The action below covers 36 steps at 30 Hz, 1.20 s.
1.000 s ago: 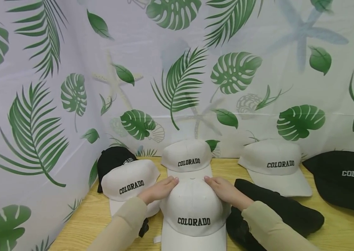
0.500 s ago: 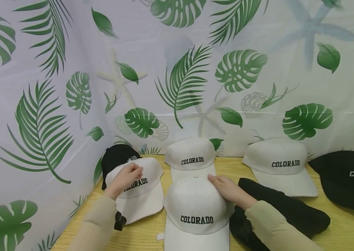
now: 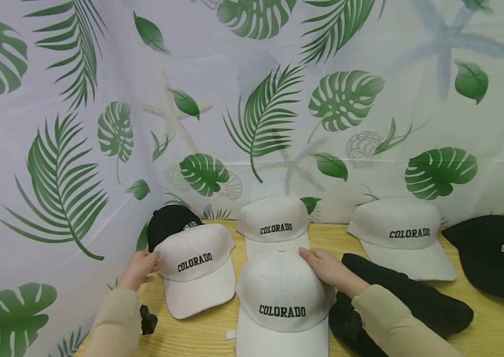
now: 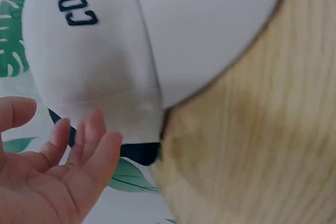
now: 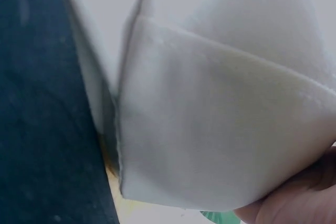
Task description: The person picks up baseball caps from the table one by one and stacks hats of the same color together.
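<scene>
A white baseball cap (image 3: 281, 282) lettered COLORADO is at the front centre, its brim towards me. My right hand (image 3: 330, 267) grips the cap's back edge, thumb on top; in the right wrist view, the hand (image 5: 302, 203) shows at the lower right of the white cap (image 5: 205, 114). To the left, my left hand (image 3: 139, 268) is beside a second white cap (image 3: 196, 265). In the left wrist view, the left hand (image 4: 55, 177) has loosely bent fingers, holding nothing, fingertips close by the white cap's side (image 4: 105, 66). Behind that cap, a black cap (image 3: 171, 223) is partly hidden.
Another white cap (image 3: 274, 218) stands behind the front one, and one more white cap (image 3: 397, 228) at the back right. Black caps (image 3: 412, 292) lie beside my right forearm and at the far right (image 3: 497, 253). A leaf-printed cloth (image 3: 261, 49) hangs behind the wooden table (image 3: 185, 337).
My left hand has let go of the front white cap and moved left, passing over the left white cap to its far side. My right hand stays on the front cap.
</scene>
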### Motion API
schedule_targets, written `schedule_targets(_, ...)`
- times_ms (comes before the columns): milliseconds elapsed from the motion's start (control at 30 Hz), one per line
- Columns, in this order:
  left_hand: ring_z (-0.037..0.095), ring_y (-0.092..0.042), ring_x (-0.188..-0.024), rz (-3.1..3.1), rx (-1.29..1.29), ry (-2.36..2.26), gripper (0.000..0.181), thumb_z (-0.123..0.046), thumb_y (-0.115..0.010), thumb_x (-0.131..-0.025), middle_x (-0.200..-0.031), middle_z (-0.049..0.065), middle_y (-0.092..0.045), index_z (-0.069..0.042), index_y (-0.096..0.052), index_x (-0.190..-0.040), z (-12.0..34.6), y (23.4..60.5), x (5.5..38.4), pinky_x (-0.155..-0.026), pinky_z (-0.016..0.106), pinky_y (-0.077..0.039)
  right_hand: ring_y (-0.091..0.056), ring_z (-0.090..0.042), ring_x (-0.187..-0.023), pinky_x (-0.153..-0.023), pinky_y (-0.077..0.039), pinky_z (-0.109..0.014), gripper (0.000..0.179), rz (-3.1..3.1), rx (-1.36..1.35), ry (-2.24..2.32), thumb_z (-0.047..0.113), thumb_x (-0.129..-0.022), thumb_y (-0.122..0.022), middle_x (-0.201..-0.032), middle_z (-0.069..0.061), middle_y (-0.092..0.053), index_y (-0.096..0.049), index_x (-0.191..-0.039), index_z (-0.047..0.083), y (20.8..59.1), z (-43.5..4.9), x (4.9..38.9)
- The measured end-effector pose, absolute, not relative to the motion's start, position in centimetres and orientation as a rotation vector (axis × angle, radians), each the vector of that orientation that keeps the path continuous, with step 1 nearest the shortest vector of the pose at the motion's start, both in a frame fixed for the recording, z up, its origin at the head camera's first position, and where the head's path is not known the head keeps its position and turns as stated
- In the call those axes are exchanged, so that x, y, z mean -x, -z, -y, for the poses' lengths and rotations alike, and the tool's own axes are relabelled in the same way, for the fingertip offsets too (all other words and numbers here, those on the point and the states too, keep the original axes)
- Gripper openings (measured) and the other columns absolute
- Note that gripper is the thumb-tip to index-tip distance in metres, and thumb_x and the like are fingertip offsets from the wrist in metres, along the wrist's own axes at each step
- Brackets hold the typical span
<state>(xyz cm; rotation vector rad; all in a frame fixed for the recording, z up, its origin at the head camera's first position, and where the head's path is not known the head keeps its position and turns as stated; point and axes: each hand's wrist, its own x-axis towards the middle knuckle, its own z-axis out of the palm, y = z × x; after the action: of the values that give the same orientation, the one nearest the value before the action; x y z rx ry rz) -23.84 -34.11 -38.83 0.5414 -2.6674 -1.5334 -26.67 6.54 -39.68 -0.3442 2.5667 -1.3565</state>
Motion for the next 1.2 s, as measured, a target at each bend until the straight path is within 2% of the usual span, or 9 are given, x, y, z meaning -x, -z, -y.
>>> schedule_targets(233, 0.017, -0.055, -0.062, 2.686, -0.725, 1.616, 0.044, -0.021, -0.038, -0.091, -0.079, 0.018, -0.050, 0.016, -0.032, -0.113, 35.2, 41.0, 23.9, -0.059, 0.032, -0.048, -0.054, -0.022, -0.088, -0.077, -0.044, -0.045, 0.051, -2.564, 0.342, 1.357, 0.041, -0.095, -0.033, -0.094, -0.009, -0.057, -0.053, -0.112, -0.003, 39.5, -6.6, 26.6)
schedule_targets(333, 0.019, -0.056, -0.064, 2.649, -0.768, 1.670, 0.043, -0.020, -0.038, -0.088, -0.076, 0.018, -0.051, 0.016, -0.034, -0.111, 35.2, 41.8, 24.1, -0.060, 0.034, -0.048, -0.055, -0.022, -0.087, -0.076, -0.045, -0.044, 0.054, -2.544, 0.348, 1.377, 0.043, -0.094, -0.034, -0.093, -0.009, -0.058, -0.053, -0.113, -0.004, 39.6, -6.7, 26.6)
schedule_targets(467, 0.019, -0.058, -0.068, 2.560, -0.803, 1.766, 0.040, -0.020, -0.038, -0.084, -0.078, 0.016, -0.052, 0.014, -0.038, -0.107, 35.0, 42.2, 24.4, -0.070, 0.041, -0.047, -0.056, -0.021, -0.087, -0.075, -0.045, -0.044, 0.058, -2.530, 0.352, 1.388, 0.048, -0.092, -0.034, -0.093, -0.008, -0.058, -0.052, -0.114, -0.003, 39.8, -6.7, 26.6)
schedule_targets(600, 0.018, -0.057, -0.069, 2.460, -0.859, 1.866, 0.050, -0.026, -0.038, -0.087, -0.086, 0.018, -0.050, 0.015, -0.034, -0.116, 34.9, 42.3, 24.8, -0.077, 0.043, -0.045, -0.055, -0.021, -0.087, -0.076, -0.045, -0.044, 0.053, -2.535, 0.350, 1.384, 0.043, -0.094, -0.034, -0.093, -0.008, -0.057, -0.052, -0.113, -0.003, 39.7, -6.7, 26.6)
schedule_targets(800, 0.019, -0.050, -0.076, 2.199, -0.967, 2.124, 0.056, -0.030, -0.039, -0.088, -0.099, 0.018, -0.039, 0.010, -0.025, -0.125, 34.8, 42.5, 25.1, -0.081, 0.041, -0.041, -0.055, -0.021, -0.087, -0.075, -0.045, -0.044, 0.050, -2.532, 0.356, 1.388, 0.040, -0.095, -0.034, -0.093, -0.008, -0.058, -0.053, -0.113, -0.002, 39.8, -6.7, 26.8)
schedule_targets(900, 0.014, -0.048, -0.073, 2.072, -1.019, 2.227, 0.058, -0.033, -0.040, -0.088, -0.092, 0.011, -0.042, 0.008, -0.023, -0.125, 34.7, 42.3, 24.9, -0.073, 0.033, -0.041, -0.055, -0.020, -0.085, -0.074, -0.046, -0.042, 0.048, -2.523, 0.360, 1.399, 0.039, -0.095, -0.034, -0.091, -0.007, -0.058, -0.054, -0.111, -0.002, 39.9, -6.7, 26.8)
schedule_targets(1000, 0.009, -0.045, -0.064, 1.973, -1.039, 2.314, 0.048, -0.034, -0.040, -0.088, -0.077, 0.004, -0.043, 0.008, -0.032, -0.110, 34.8, 42.2, 24.7, -0.063, 0.025, -0.039, -0.055, -0.020, -0.085, -0.074, -0.046, -0.042, 0.047, -2.515, 0.365, 1.404, 0.038, -0.095, -0.035, -0.091, -0.007, -0.057, -0.054, -0.111, -0.002, 39.9, -6.6, 26.7)
schedule_targets(1133, 0.007, -0.041, -0.056, 1.948, -0.959, 2.396, 0.027, -0.027, -0.037, -0.090, -0.062, -0.002, -0.041, -0.005, -0.041, -0.075, 34.9, 42.5, 25.0, -0.057, 0.022, -0.036, -0.055, -0.021, -0.088, -0.076, -0.045, -0.043, 0.049, -2.518, 0.364, 1.389, 0.041, -0.094, -0.035, -0.094, -0.008, -0.057, -0.054, -0.112, -0.001, 39.8, -6.7, 26.6)
schedule_targets(1200, 0.007, -0.044, -0.059, 1.905, -0.896, 2.460, 0.024, -0.022, -0.037, -0.090, -0.064, -0.003, -0.046, -0.008, -0.046, -0.072, 35.2, 42.9, 25.6, -0.059, 0.023, -0.038, -0.054, -0.022, -0.090, -0.077, -0.045, -0.044, 0.051, -2.524, 0.362, 1.379, 0.042, -0.094, -0.034, -0.096, -0.008, -0.057, -0.054, -0.113, -0.001, 39.8, -6.8, 26.6)
